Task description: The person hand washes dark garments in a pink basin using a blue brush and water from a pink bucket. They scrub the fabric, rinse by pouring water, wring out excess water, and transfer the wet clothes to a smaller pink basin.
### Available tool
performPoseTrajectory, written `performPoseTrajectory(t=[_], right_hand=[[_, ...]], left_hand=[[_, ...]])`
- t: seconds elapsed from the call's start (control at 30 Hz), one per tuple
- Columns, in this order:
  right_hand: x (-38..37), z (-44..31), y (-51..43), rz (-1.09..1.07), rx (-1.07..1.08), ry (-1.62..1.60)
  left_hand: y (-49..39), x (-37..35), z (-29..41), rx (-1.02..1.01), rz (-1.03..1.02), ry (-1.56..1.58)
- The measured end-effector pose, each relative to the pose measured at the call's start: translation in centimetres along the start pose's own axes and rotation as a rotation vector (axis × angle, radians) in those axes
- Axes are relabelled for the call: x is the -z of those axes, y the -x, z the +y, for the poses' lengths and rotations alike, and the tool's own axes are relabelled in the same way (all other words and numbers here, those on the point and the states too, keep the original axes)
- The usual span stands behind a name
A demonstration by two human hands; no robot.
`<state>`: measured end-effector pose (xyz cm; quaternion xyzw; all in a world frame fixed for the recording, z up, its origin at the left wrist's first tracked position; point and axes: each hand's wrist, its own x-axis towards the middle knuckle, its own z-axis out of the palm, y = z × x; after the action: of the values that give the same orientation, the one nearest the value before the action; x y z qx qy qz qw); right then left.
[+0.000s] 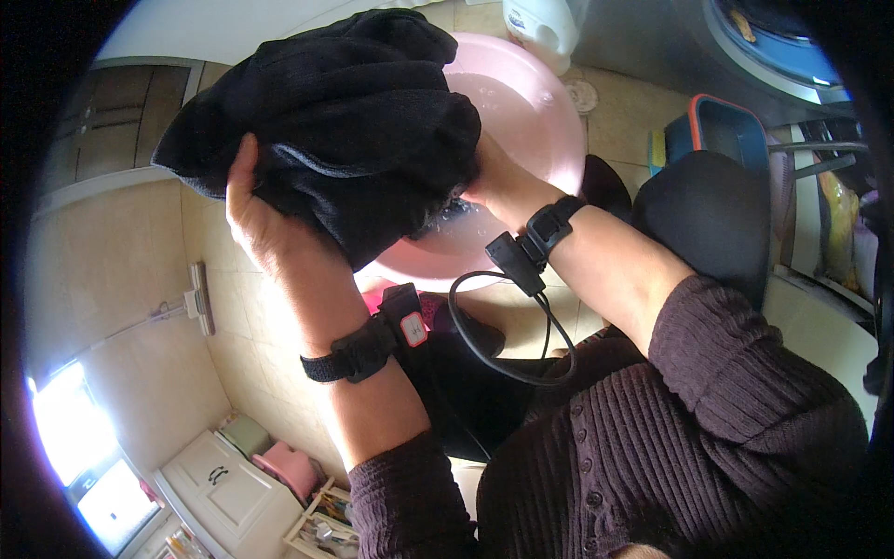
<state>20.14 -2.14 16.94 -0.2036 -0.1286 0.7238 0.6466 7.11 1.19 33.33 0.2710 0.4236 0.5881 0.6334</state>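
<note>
A bunched black cloth garment (335,119) is lifted in both of my hands over a round pink plastic basin (559,140). My left hand (255,209) grips its lower left side, thumb on top and fingers mostly hidden behind the cloth. At the right edge of the cloth, my right hand (492,175) holds on, its fingertips partly hidden by the folds. Water with some bubbles lies in the basin. The lower part of the cloth hides the basin's left side. Black straps with a cable are around both wrists.
A white plastic jug (545,31) stands beyond the basin, near a floor drain (582,96). To the right are a blue bin with an orange rim (730,105) and a front-loading washing machine (782,77). A white cabinet (230,489) and a pink stool (290,467) stand lower left.
</note>
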Motion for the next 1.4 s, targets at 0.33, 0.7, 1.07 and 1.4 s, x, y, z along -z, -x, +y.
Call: performPoseTrajectory(t=[0.33, 0.7, 1.07, 1.4], right_hand=[[3.9, 7.4, 2.2, 0.216, -0.584, -0.352], [1.3, 2.2, -0.4, 0.388, -0.185, -0.35], [-0.3, -1.0, 0.4, 0.091, -0.204, -0.364], [-1.5, -1.1, 2.1, -0.025, -0.148, -0.331]], left_hand=[[0.4, 0.2, 0.2, -0.02, 0.065, 0.006], [1.3, 3.8, 2.2, 0.056, 0.043, 0.019], [-1.1, 8.8, 1.1, 0.011, 0.03, -0.088], [-1.3, 10.9, -1.6, 0.12, -0.058, -0.204]])
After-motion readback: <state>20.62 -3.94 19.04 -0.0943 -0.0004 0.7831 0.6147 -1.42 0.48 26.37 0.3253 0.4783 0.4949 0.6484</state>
